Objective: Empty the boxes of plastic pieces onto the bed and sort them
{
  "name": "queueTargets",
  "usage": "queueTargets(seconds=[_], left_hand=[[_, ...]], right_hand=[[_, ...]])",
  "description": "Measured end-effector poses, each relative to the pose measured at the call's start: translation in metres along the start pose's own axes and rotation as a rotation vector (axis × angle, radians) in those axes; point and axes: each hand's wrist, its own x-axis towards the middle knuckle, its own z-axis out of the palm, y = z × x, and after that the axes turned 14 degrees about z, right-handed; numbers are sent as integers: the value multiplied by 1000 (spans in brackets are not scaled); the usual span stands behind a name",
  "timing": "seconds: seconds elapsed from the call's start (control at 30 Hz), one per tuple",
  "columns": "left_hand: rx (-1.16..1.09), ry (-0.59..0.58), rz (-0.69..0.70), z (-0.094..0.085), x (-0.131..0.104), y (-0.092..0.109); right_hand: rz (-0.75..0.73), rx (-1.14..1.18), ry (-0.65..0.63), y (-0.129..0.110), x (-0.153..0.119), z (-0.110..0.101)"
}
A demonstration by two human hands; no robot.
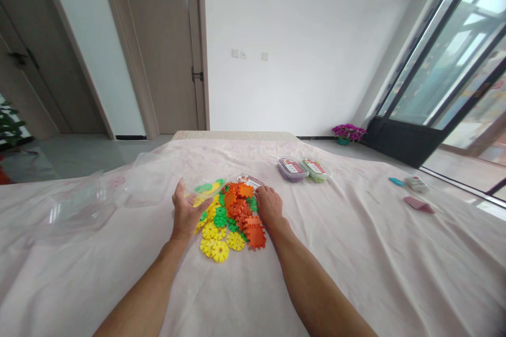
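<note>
My left hand (186, 211) grips a clear plastic container (193, 185) at the left side of the pile, with yellow and green pieces showing in or through it. In front of me lies a heap of yellow notched discs (220, 250), green snowflake-shaped pieces (220, 217) and orange square toothed pieces (256, 237). My right hand (270, 203) rests at the heap's right edge, beside the orange and green pieces. Its fingers are curled down, and their tips are hidden. A printed label card (250, 181) lies behind the heap, partly covered.
Two filled clear boxes, one with purple contents (291, 169) and one with green contents (316, 169), stand at the back. Empty clear containers (79, 205) lie on the left. A blue item (397, 181), a white object (416, 184) and a pink cloth (419, 205) sit far right on the pale tablecloth (336, 253).
</note>
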Motion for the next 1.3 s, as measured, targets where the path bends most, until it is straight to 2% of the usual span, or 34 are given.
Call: queueTargets(seconds=[0.23,0.43,0.67,0.8,1.0,1.2,1.3], left_hand=[[-10,28,-102,-6,5,9],[-8,80,-177,-6,6,27],[-16,92,-187,-4,5,25],[0,96,-176,-5,5,23],[-1,111,-152,-4,6,25],[-103,132,-168,-3,4,20],[-77,133,-152,-3,3,16]], right_hand=[[74,114,7,3,0,3],[-15,40,-82,8,2,-3],[-28,-39,-68,10,7,-4],[-16,-7,3,14,8,-2],[51,131,189,20,9,-1],[220,432,343,30,19,0],[298,638,411,39,27,3]])
